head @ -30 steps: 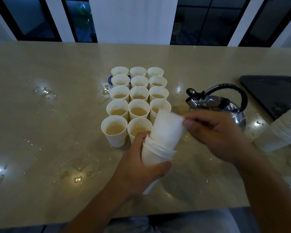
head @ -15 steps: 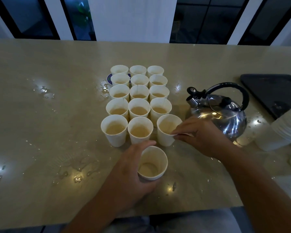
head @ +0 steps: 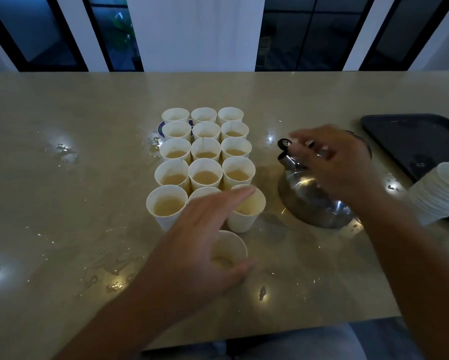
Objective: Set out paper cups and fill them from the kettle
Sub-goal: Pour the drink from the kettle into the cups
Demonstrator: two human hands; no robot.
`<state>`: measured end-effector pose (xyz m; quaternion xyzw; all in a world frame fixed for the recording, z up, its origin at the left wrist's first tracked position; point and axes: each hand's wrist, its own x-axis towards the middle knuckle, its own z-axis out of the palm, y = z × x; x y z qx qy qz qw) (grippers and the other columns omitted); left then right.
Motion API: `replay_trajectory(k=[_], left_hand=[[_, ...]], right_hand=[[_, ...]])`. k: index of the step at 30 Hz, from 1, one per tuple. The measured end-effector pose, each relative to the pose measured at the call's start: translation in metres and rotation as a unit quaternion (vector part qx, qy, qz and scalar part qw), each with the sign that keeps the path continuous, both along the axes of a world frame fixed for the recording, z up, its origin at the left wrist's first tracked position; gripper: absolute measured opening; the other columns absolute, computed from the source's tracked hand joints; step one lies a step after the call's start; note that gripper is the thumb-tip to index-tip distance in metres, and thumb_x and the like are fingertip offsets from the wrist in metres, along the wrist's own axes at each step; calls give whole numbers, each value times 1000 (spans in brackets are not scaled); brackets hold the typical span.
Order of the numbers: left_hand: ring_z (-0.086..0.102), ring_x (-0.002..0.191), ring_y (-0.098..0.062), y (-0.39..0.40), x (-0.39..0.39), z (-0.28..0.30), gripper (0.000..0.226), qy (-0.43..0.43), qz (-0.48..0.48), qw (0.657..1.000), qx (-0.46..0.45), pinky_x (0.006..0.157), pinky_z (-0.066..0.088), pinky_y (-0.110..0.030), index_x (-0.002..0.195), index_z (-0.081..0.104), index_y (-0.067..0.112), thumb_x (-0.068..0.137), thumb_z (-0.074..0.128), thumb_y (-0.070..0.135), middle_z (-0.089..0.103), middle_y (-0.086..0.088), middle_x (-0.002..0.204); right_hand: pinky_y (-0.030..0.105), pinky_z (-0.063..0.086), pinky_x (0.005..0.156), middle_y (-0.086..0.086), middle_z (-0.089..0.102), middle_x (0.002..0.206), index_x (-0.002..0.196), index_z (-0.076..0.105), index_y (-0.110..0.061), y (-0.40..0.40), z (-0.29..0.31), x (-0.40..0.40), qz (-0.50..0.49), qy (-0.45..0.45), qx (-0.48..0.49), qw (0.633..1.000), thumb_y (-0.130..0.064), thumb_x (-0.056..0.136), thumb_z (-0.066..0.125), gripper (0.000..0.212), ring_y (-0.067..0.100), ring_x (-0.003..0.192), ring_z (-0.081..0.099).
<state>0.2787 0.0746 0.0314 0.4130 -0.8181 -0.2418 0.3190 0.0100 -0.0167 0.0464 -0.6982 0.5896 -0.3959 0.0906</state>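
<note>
Nearest me, my left hand point(head: 200, 245) hovers with fingers spread, holding nothing, over the small cup stack point(head: 231, 252) on the tabletop point(head: 62, 229). Beyond stands the cup grid point(head: 205, 157), the front right cup point(head: 246, 207) apparently unfilled. My right hand point(head: 332, 159), blurred and loosely spread, reaches over the kettle point(head: 311, 193), likely for its handle. Farther right lie spare cups point(head: 441, 190) and a dark tray point(head: 412, 136), bordering the kettle's path.

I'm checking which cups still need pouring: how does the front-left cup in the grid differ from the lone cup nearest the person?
The front-left cup holds pale brown liquid well up its wall; the lone cup looks nearly empty. The front-left cup stands in the rows; the lone cup stands apart, nearer the person. Nothing covers the front-left cup; the left hand is partly over the lone cup. Both are white paper cups, upright.
</note>
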Motion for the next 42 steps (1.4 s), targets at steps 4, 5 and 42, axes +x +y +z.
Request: replay_trajectory(k=[4, 5, 42], left_hand=[[43, 119, 6, -56, -35, 35, 53, -30, -20, 999, -1, 94, 39, -19, 131, 47, 51, 85, 71, 41, 51, 25, 129], [48, 115, 3, -72, -47, 41, 48, -36, -25, 999, 4, 92, 41, -20, 130, 51, 45, 87, 71, 36, 55, 22, 125], [61, 84, -12, -188, -119, 45, 25, -230, -109, 966, -35, 69, 44, -28, 104, 71, 24, 87, 72, 41, 69, 9, 92]], right_hand=[[30, 45, 89, -8, 61, 118, 115, 69, -32, -33, 9, -35, -76, 62, -33, 995, -45, 95, 58, 26, 11, 105, 56], [32, 44, 93, -5, 59, 122, 115, 69, -31, -40, 7, -42, -85, 74, -24, 993, -46, 95, 58, 27, 14, 111, 54], [31, 46, 58, 15, 68, 71, 71, 73, -18, -34, 36, -43, 16, 11, 83, 996, -60, 56, 76, 45, 16, 59, 55]])
